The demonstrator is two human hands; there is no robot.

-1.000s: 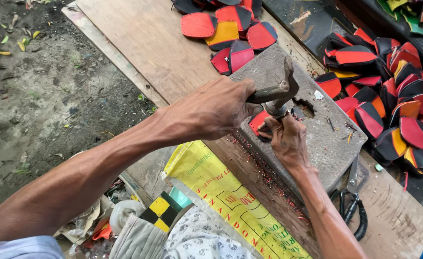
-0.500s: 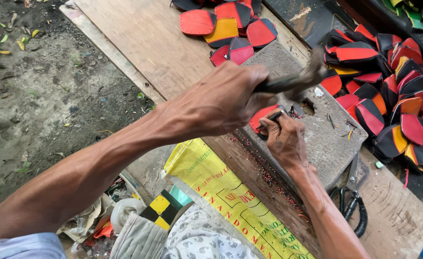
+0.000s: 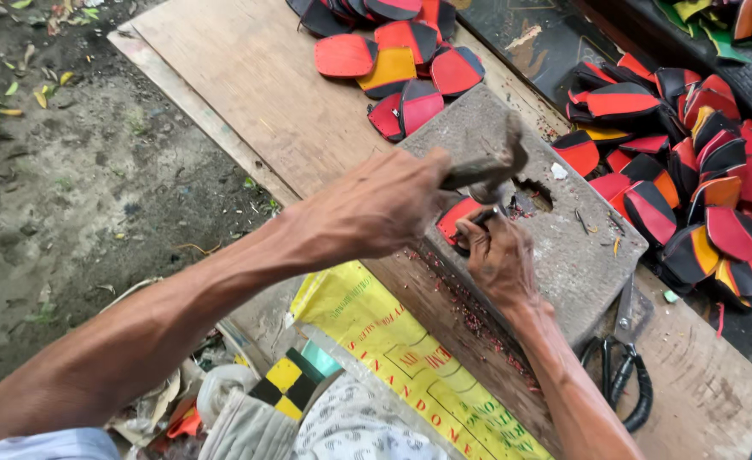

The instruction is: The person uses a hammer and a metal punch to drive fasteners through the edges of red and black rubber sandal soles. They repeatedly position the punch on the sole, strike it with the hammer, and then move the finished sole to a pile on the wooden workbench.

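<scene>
Grey rough stone block (image 3: pixel 563 247) lies on wooden board (image 3: pixel 256 94). Left hand (image 3: pixel 384 209) grips hammer (image 3: pixel 495 166) tightly; right hand (image 3: pixel 499 255) pinches a punch (image 3: pixel 481 217) on red piece (image 3: pixel 457 217).

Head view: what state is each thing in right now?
Left hand: closed on the hammer.
Hammer: raised over the block, blurred.
Right hand: pinching a small punch against a red piece.
Scissors: lying on the board, blades shut.
</scene>
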